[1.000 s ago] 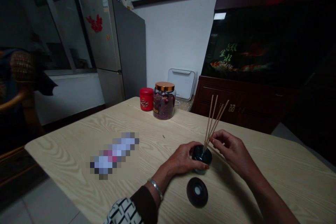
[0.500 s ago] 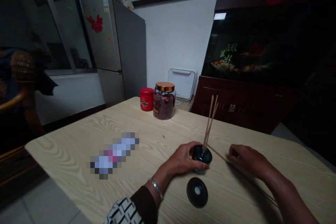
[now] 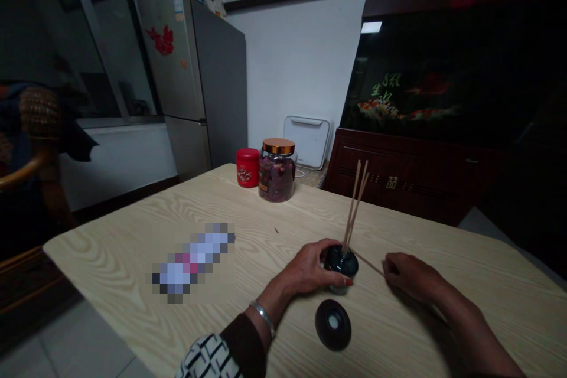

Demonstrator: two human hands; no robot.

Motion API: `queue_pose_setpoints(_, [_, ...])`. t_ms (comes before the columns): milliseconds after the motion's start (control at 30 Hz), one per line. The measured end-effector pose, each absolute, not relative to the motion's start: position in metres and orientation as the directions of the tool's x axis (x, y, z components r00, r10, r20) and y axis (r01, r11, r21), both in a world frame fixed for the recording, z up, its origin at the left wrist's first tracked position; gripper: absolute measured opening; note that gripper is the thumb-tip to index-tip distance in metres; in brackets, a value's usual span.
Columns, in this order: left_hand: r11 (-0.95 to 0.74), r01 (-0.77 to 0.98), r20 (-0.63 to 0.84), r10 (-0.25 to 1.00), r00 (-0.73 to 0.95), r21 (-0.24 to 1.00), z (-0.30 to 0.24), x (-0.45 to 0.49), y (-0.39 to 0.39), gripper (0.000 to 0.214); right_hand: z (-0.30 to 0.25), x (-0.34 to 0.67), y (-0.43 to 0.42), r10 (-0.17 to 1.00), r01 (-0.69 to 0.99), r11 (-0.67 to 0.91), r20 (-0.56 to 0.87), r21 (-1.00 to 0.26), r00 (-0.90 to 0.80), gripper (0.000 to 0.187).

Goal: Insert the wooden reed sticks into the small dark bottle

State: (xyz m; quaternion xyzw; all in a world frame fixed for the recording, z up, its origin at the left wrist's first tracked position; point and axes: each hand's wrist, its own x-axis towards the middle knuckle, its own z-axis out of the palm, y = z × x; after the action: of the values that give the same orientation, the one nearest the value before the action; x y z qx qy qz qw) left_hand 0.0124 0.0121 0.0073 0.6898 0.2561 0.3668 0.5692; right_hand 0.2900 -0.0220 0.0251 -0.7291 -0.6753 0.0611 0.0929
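My left hand is closed around a small dark glossy round pot, with the thumb at its front. Several thin brown incense sticks stand in the pot, leaning slightly right. To the right, my right hand is curled with its fingers pinched on another incense stick. That stick slants along the tabletop, its far end beside the pot; the hand hides its middle. Just in front of the pot lies a round black lid with a pale centre.
The pale wood table also holds a pixelated narrow packet, a tiny stick fragment, a red canister and a copper-lidded jar of dried flowers. Behind stand a fridge and a fish tank.
My right hand has shifted slightly left and lower, and its fingers have closed on the loose stick. The left hand and the pot stay where they were.
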Motion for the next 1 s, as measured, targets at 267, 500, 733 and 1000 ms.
queue_pose_setpoints(267, [-0.217, -0.056, 0.207, 0.774, 0.599, 0.974, 0.009, 0.013, 0.012, 0.071, 0.024, 0.291, -0.021, 1.000, 0.955, -0.017, -0.011, -0.296, 0.014, 0.013])
queue_pose_setpoints(500, [-0.222, -0.061, 0.212, 0.767, 0.606, 0.973, 0.013, 0.011, 0.010, 0.067, 0.097, 0.291, -0.036, 0.920, 0.747, 0.150, 0.368, -0.647, 0.134, 0.023])
queue_pose_setpoints(733, [-0.201, -0.076, 0.206, 0.771, 0.602, 0.977, 0.007, 0.013, 0.012, 0.072, 0.138, 0.232, -0.055, 0.700, 0.073, 0.444, 0.396, -0.893, 0.594, 0.031])
queue_pose_setpoints(1000, [-0.188, -0.091, 0.204, 0.766, 0.610, 0.978, 0.007, 0.012, 0.012, 0.070, 0.120, 0.211, -0.049, 0.686, 0.166, 0.435, 0.445, -0.885, 0.576, 0.029])
